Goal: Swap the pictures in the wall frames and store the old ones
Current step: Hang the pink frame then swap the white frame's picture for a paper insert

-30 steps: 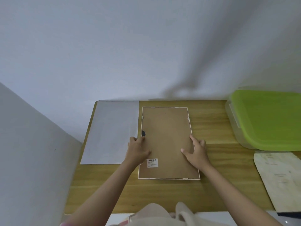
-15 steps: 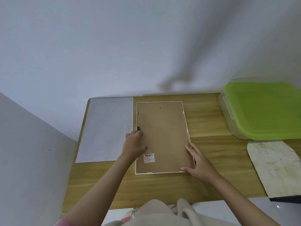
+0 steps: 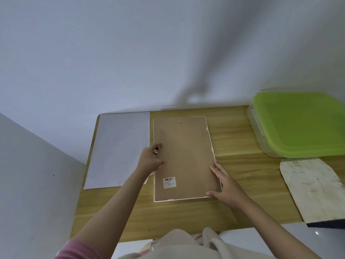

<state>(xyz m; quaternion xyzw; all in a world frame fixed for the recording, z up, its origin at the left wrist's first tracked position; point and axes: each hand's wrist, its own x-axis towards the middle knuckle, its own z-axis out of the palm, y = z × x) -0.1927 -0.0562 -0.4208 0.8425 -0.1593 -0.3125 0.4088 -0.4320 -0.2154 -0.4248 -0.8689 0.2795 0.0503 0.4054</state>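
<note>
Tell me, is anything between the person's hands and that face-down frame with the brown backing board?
Nothing visible. The left hand already touches the left edge of the white-rimmed picture frame, fingers curled at the brown backing board. The right hand rests open on its near right corner. The white paper sheet lies beside it, clear.

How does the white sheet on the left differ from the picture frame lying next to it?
The white sheet is plain pale paper; the picture frame shows a brown backing board with a barcode sticker. The sheet lies untouched; the left hand and right hand are at the frame's edges. Both lie flat on the wooden table.
</note>
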